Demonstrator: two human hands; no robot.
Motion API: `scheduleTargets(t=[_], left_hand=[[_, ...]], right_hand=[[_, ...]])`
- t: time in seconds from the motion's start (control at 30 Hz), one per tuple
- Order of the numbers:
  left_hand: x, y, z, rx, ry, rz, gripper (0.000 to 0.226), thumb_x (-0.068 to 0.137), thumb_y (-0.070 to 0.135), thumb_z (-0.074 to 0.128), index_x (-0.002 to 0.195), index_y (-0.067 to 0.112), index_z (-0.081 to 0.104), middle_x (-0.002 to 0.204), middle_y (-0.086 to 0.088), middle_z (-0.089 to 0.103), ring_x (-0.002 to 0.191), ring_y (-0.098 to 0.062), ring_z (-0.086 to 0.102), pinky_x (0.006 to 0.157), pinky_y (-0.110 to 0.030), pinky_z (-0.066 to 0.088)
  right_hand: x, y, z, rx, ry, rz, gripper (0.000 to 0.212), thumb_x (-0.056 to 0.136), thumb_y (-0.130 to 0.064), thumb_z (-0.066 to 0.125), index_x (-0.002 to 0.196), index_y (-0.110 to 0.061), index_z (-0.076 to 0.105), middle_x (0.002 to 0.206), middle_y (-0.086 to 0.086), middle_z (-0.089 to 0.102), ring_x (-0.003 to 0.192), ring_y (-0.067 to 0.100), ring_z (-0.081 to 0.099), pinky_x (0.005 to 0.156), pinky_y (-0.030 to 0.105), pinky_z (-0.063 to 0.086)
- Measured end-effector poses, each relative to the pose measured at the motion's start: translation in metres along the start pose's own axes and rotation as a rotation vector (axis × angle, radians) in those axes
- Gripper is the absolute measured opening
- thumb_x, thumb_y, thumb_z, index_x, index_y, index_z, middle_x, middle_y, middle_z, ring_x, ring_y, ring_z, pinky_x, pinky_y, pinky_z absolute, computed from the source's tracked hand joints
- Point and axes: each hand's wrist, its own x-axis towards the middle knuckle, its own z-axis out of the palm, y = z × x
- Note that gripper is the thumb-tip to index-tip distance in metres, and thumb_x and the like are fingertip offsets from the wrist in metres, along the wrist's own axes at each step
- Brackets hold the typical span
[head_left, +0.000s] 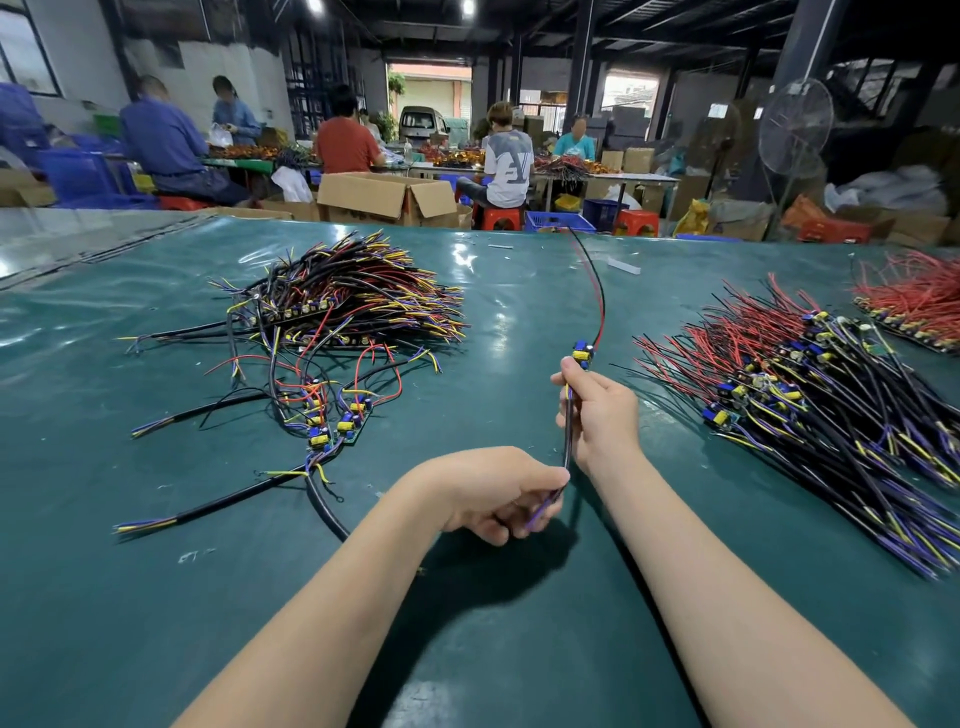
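A small driver board (583, 353), fitted with yellow and blue components, is held up above the green table (519, 623), with red and black leads (598, 291) seen arcing up and away from its far end, unsupported. From its near end a black sheathed cable (569, 431) is gripped just below the board by the right hand (602, 415) and drawn down to the left hand (498, 493), where its purple and yellow wire ends (540, 512) are pinched.

2 bare forearms (332, 587) — bare hands (493, 493)
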Motion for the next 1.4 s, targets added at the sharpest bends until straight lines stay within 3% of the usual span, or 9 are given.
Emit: scheduleTargets(t=[0.13, 0.3, 0.5, 0.77, 0.87, 0.97, 1.17, 1.27, 1.4], left_hand=[[-0.008, -0.003, -0.015, -0.042, 0.119, 0.028, 0.036, 0.096, 0.034, 0.044, 0.069, 0.017, 0.059, 0.058, 0.007, 0.060, 0.045, -0.003, 0.053, 0.044, -0.013, 0.044], [-0.005, -0.015, -0.040, -0.523, 0.639, 0.153, 0.025, 0.098, 0.030, 0.044, 0.081, 0.015, 0.056, 0.075, -0.001, 0.055, 0.057, -0.011, 0.052, 0.044, -0.017, 0.049], [-0.004, -0.023, -0.046, -0.570, 0.795, 0.259, 0.022, 0.092, 0.017, 0.055, 0.073, 0.017, 0.066, 0.069, 0.000, 0.062, 0.064, -0.010, 0.058, 0.047, -0.014, 0.049], [-0.010, -0.021, -0.057, -0.943, 0.993, 0.217, 0.026, 0.088, 0.018, 0.058, 0.062, 0.017, 0.060, 0.045, 0.013, 0.061, 0.051, 0.001, 0.057, 0.053, -0.017, 0.043], [-0.011, -0.019, -0.057, -1.127, 0.956, 0.228, 0.024, 0.088, 0.016, 0.056, 0.064, 0.015, 0.058, 0.042, 0.011, 0.059, 0.032, 0.003, 0.049, 0.038, -0.008, 0.039], [-0.011, -0.018, -0.056, -1.239, 0.859, 0.229, 0.023, 0.090, 0.018, 0.053, 0.068, 0.014, 0.059, 0.044, 0.011, 0.061, 0.033, 0.001, 0.051, 0.037, -0.007, 0.039], [-0.008, -0.020, -0.054, -1.080, 0.879, 0.209, 0.018, 0.090, 0.023, 0.058, 0.073, 0.018, 0.063, 0.055, 0.014, 0.065, 0.054, -0.001, 0.057, 0.042, -0.009, 0.044], [-0.005, -0.021, -0.051, -1.055, 0.908, 0.222, 0.019, 0.089, 0.019, 0.060, 0.071, 0.014, 0.062, 0.071, 0.006, 0.064, 0.064, -0.006, 0.055, 0.041, -0.009, 0.044], [0.000, -0.015, -0.041, -0.998, 0.871, 0.234, 0.017, 0.089, 0.010, 0.059, 0.072, 0.007, 0.058, 0.046, 0.004, 0.063, 0.038, -0.006, 0.058, 0.036, -0.012, 0.044]], right_hand=[[-0.004, -0.006, 0.001, -0.042, -0.139, 0.194, 0.030, 0.092, -0.018, 0.054, 0.064, -0.007, 0.054, 0.034, -0.008, 0.040, 0.028, 0.002, 0.031, 0.031, 0.013, 0.026], [-0.024, -0.003, 0.013, -0.329, -0.541, 0.376, 0.035, 0.096, -0.026, 0.046, 0.063, -0.014, 0.047, 0.040, -0.006, 0.044, 0.030, 0.003, 0.035, 0.033, 0.010, 0.027], [-0.036, -0.002, 0.019, -0.499, -0.807, 0.432, 0.032, 0.099, -0.024, 0.038, 0.068, -0.016, 0.043, 0.045, -0.005, 0.051, 0.033, 0.004, 0.042, 0.031, 0.012, 0.031], [-0.030, -0.004, 0.015, -0.561, -0.738, 0.254, 0.027, 0.094, -0.014, 0.051, 0.069, -0.011, 0.061, 0.044, -0.006, 0.047, 0.035, 0.004, 0.037, 0.031, 0.012, 0.022], [-0.030, -0.006, 0.016, -0.500, -0.798, 0.240, 0.028, 0.093, -0.013, 0.051, 0.067, -0.011, 0.061, 0.046, -0.006, 0.050, 0.036, 0.004, 0.040, 0.032, 0.012, 0.023], [-0.030, -0.005, 0.016, -0.550, -0.772, 0.194, 0.029, 0.092, -0.014, 0.053, 0.064, -0.012, 0.061, 0.047, -0.005, 0.050, 0.038, 0.005, 0.042, 0.034, 0.014, 0.025], [-0.029, 0.004, 0.015, -0.858, -0.462, -0.099, 0.007, 0.083, -0.018, 0.065, 0.076, -0.019, 0.062, 0.060, -0.001, 0.052, 0.049, 0.016, 0.046, 0.038, 0.018, 0.036], [-0.036, 0.010, 0.022, -0.904, -0.450, -0.278, 0.028, 0.077, -0.026, 0.072, 0.102, -0.023, 0.060, 0.078, -0.001, 0.055, 0.064, 0.018, 0.051, 0.064, 0.029, 0.047], [-0.044, 0.011, 0.027, -1.158, -0.416, -0.636, 0.041, 0.074, -0.033, 0.073, 0.111, -0.020, 0.062, 0.093, -0.002, 0.060, 0.081, 0.020, 0.056, 0.077, 0.032, 0.045]])
